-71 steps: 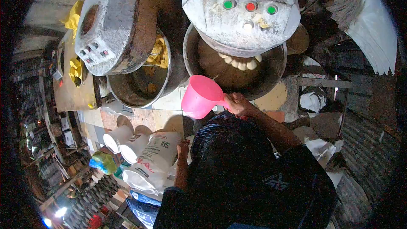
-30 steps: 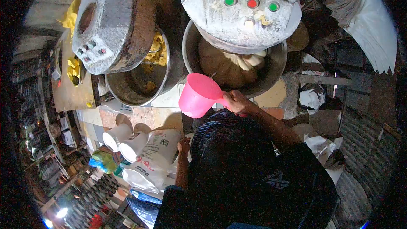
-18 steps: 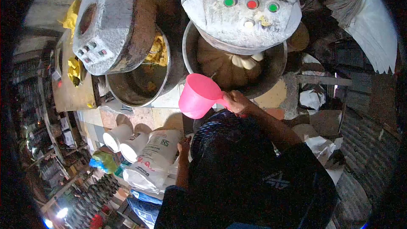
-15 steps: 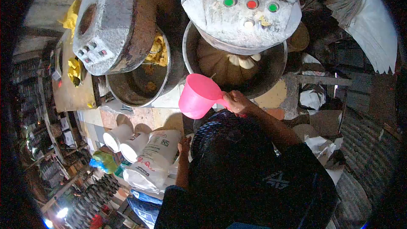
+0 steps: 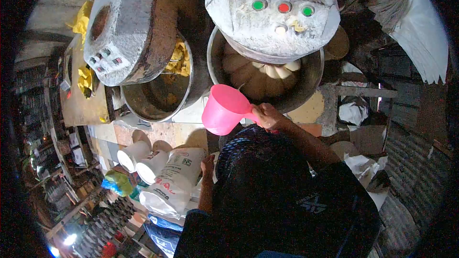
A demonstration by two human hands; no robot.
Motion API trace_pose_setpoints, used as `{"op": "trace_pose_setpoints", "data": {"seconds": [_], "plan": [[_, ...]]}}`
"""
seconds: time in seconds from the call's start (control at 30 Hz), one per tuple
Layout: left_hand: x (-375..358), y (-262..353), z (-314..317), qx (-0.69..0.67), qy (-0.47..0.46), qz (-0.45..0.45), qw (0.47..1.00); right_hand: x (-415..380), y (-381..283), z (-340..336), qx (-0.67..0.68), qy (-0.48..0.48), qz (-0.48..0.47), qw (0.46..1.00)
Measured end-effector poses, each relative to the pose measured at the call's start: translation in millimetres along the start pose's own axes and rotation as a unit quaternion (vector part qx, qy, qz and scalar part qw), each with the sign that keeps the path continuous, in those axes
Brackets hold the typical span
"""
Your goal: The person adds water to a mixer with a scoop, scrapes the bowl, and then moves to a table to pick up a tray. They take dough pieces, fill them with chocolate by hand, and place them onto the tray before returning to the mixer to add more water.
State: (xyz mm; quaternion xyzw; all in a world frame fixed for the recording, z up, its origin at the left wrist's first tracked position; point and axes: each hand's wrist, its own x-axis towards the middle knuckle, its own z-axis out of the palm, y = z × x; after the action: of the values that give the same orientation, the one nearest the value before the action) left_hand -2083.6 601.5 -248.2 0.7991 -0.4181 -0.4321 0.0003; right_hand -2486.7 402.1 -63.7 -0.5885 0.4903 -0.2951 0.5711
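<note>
My right hand (image 5: 266, 115) grips the handle of a pink plastic jug (image 5: 224, 108), held tilted just in front of the right metal mixing bowl (image 5: 311, 80). Brown dough (image 5: 248, 74) with a pale ridged edge sits in that bowl under the grey mixer head (image 5: 272, 9). My left hand (image 5: 207, 165) hangs low beside a white printed sack (image 5: 172, 179), fingers loosely curled; whether it touches the sack is unclear.
A second mixer (image 5: 129, 24) stands on the left over a bowl (image 5: 153, 98) holding yellow dough scraps. Two white buckets (image 5: 138, 160) lie beside the sack on the tiled floor. A wooden board (image 5: 81, 100) is at far left, corrugated metal at right.
The dough in the right bowl has turned, its pale ridge shifting around. My right hand and the pink jug stay almost in place. My left hand has not moved.
</note>
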Motion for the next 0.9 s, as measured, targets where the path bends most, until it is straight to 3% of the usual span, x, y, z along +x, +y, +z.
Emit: {"op": "trace_pose_setpoints", "data": {"seconds": [0.03, 0.07, 0.13, 0.27, 0.3, 0.33, 0.37, 0.43, 0.57, 0.67, 0.73, 0.77, 0.83, 0.87, 0.9], "plan": [[2, -4, 2, 0.02, 0.002, -0.03, 0.999, -1, -6, -2, 0.082, -0.036, 0.104, 0.991], [4, -9, 4, 0.02, 0.002, -0.03, 0.999, -1, -6, -3, 0.082, -0.036, 0.104, 0.991], [11, -21, 9, -0.165, -0.019, -0.097, 0.981, 0, -4, -3, -0.006, -0.013, 0.053, 0.999], [2, -2, 2, -0.15, 0.006, -0.074, 0.986, 4, -10, -1, 0.011, -0.004, 0.029, 1.0], [8, -3, 0, 0.022, -0.023, -0.021, 0.999, 5, -15, -4, 0.042, -0.021, 0.122, 0.991], [10, -2, -1, 0.193, -0.051, 0.034, 0.979, 6, -19, -6, 0.072, -0.036, 0.214, 0.973], [8, -3, 0, 0.193, -0.05, 0.034, 0.979, 5, -13, -3, 0.071, -0.036, 0.213, 0.974], [3, -3, 0, 0.027, -0.009, 0.015, 0.999, 2, 2, 2, -0.032, -0.019, 0.002, 0.999], [5, -2, -1, 0.043, -0.016, 0.014, 0.999, 5, -2, -2, -0.011, -0.068, 0.054, 0.996], [6, -2, 0, 0.047, -0.022, -0.003, 0.999, -1, -11, 0, 0.007, -0.013, 0.057, 0.998], [8, -2, 1, 0.254, -0.055, 0.084, 0.962, 3, -7, 0, 0.036, -0.036, 0.044, 0.998], [9, -3, 1, 0.252, -0.054, 0.084, 0.962, 4, -11, -2, 0.034, -0.036, 0.042, 0.998], [8, -9, 1, 0.031, -0.012, 0.021, 0.999, 7, -21, -8, -0.104, -0.147, 0.122, 0.976], [11, -16, 2, 0.028, -0.009, 0.021, 0.999, 9, -6, -3, -0.106, -0.149, 0.119, 0.976], [14, -24, 3, -0.007, -0.011, 0.035, 0.999, 12, 22, 7, -0.238, -0.003, -0.101, 0.966]]}}
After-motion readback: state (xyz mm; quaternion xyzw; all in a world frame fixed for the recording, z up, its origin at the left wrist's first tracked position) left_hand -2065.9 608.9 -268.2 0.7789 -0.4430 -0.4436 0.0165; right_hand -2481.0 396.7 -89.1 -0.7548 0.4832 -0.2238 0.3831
